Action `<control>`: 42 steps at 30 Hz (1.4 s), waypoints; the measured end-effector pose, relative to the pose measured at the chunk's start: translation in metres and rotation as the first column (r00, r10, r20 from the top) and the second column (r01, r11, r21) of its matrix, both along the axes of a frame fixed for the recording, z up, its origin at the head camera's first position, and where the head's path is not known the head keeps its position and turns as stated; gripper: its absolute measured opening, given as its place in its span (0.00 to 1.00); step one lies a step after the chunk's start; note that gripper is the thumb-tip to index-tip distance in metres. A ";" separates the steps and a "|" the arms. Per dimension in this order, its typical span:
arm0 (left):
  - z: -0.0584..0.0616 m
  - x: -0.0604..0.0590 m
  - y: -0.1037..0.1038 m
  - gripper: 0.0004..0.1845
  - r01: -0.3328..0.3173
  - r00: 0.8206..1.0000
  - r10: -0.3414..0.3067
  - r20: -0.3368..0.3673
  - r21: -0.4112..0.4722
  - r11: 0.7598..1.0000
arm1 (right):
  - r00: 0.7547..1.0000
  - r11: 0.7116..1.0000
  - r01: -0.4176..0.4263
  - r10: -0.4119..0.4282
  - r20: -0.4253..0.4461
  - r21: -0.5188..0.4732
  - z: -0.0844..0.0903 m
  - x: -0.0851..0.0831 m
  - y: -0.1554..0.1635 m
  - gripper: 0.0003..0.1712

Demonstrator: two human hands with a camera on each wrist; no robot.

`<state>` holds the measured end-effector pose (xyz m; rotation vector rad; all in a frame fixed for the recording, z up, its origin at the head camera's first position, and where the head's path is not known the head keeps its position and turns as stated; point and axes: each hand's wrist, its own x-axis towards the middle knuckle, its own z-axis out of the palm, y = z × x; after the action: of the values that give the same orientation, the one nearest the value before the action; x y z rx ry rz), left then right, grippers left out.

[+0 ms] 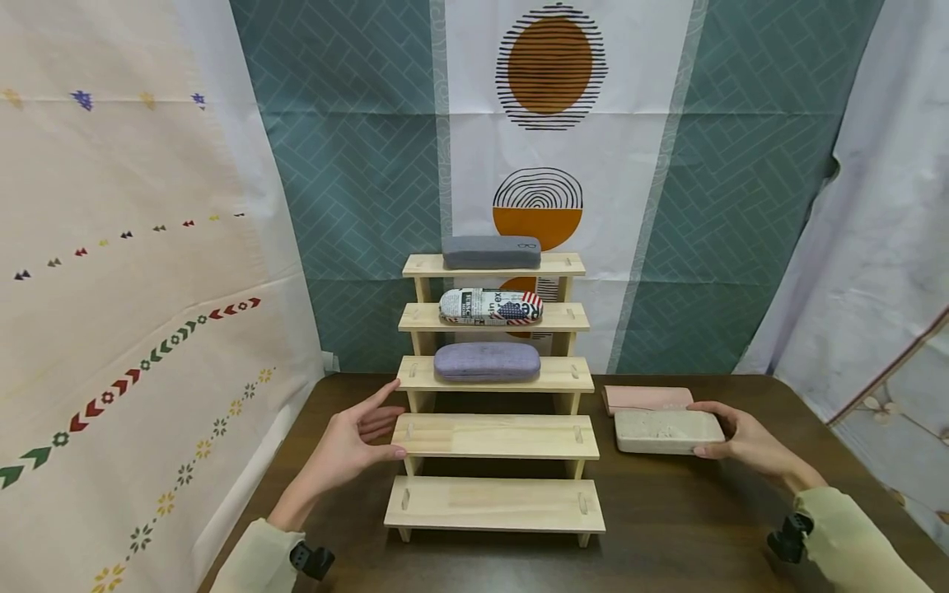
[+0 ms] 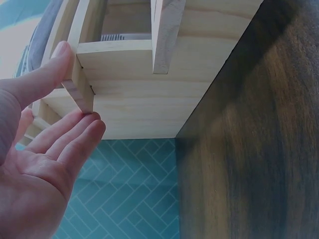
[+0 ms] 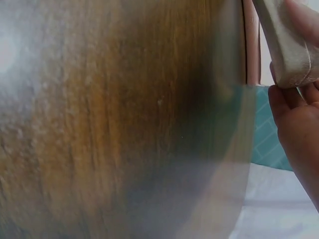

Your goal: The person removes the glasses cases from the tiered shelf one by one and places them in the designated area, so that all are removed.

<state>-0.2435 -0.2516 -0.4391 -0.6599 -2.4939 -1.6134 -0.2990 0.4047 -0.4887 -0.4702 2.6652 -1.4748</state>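
A stepped wooden rack [image 1: 495,436] stands on the brown table. My left hand [image 1: 347,441] is at its left side, thumb and fingertips on either side of one shelf's end [image 2: 82,92], holding it. On the right, my right hand [image 1: 745,441] grips the right end of a cream glasses case [image 1: 663,432], thumb on the near side and fingers behind; the right wrist view shows that case [image 3: 289,45] in the grasp. Just behind it lies a pink glasses case [image 1: 645,397], partly hidden by the cream one.
On the upper steps sit a grey-blue glasses case [image 1: 492,252], a newsprint-patterned case [image 1: 491,305] and a purple case [image 1: 487,362]. Two bare lower shelves are in front. The table [image 1: 689,527] runs up to a teal-and-white curtain [image 1: 356,206], with pale cloths at both sides.
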 end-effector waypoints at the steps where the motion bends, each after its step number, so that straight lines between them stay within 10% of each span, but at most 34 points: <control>1: 0.000 0.000 0.000 0.56 0.000 1.000 0.000 -0.002 -0.002 1.000 | 1.000 1.000 -0.001 0.001 -0.001 0.011 0.000 -0.001 0.001 0.45; 22: -0.002 -0.001 -0.001 0.55 0.005 1.000 -0.005 -0.001 -0.004 1.000 | 0.989 0.971 0.014 0.022 -0.146 0.240 -0.015 -0.009 -0.003 0.42; 42: -0.002 -0.001 -0.001 0.55 0.002 1.000 -0.002 -0.002 -0.009 1.000 | 0.990 0.969 0.046 -0.012 -0.139 0.242 -0.015 -0.011 0.000 0.46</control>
<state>-0.2441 -0.2524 -0.4407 -0.6651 -2.5006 -1.6025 -0.3099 0.4043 -0.5039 -0.5320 2.9202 -1.1346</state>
